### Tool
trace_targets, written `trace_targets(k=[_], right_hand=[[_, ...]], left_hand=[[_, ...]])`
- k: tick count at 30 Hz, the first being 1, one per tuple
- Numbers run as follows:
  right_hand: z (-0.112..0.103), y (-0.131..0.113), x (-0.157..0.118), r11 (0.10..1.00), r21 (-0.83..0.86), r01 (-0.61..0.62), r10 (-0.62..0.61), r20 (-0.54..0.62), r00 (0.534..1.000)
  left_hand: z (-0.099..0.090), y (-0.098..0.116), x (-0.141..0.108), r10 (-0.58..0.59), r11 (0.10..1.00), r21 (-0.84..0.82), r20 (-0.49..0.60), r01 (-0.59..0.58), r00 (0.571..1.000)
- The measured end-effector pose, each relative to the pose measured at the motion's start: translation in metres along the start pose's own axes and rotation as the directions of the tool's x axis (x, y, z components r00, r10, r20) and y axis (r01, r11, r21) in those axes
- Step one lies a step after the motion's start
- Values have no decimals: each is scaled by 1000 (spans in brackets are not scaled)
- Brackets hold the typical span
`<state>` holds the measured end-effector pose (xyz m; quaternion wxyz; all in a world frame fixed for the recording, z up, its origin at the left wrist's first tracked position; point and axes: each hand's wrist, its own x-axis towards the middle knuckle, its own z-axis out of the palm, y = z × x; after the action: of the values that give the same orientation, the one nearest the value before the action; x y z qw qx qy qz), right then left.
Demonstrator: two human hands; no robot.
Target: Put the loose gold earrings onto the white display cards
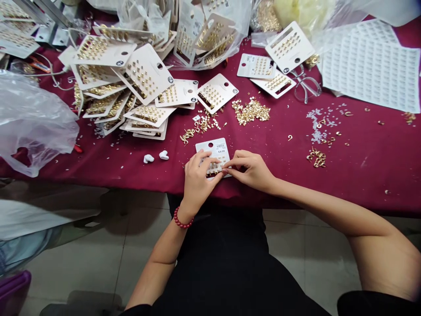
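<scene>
A white earring card (217, 147) with a price label, a hole and rows of small gold studs lies at the table's near edge. Across its left and lower part is my left hand (201, 175), fingers bent over the studs and thumb by the lower edge, gripping the card. My right hand (251, 169) comes in from the right; its thumb and index finger pinch together at the card's right side, close to my left thumb. Whatever lies between those fingertips is too small to make out. My fingers hide part of the studs.
Piled earring cards (144, 74) stand at the back left, beside a plastic bag (33, 118). Loose gold pieces (251, 111) lie beyond the card. White earbuds (149, 158) sit to its left. Glasses (307, 85), gold hooks (316, 157) and sticker sheets (371, 66) are on the right.
</scene>
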<state>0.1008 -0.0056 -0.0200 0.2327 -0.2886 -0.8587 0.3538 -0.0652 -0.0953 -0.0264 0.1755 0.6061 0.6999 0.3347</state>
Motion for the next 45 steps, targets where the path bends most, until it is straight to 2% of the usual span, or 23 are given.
trace_targets(k=[19, 26, 45], right_hand=[[-3, 7, 3, 996, 30, 85, -85, -4, 996], [3, 8, -1, 986, 65, 155, -150, -80, 985], [8, 9, -1, 986, 17, 167, -165, -79, 983]], left_hand=[[3, 1, 1, -7, 1000, 2, 22, 7, 1000], [5, -2, -1, 51, 999, 12, 4, -51, 999], [4, 0, -2, 24, 1000, -16, 12, -23, 1000]])
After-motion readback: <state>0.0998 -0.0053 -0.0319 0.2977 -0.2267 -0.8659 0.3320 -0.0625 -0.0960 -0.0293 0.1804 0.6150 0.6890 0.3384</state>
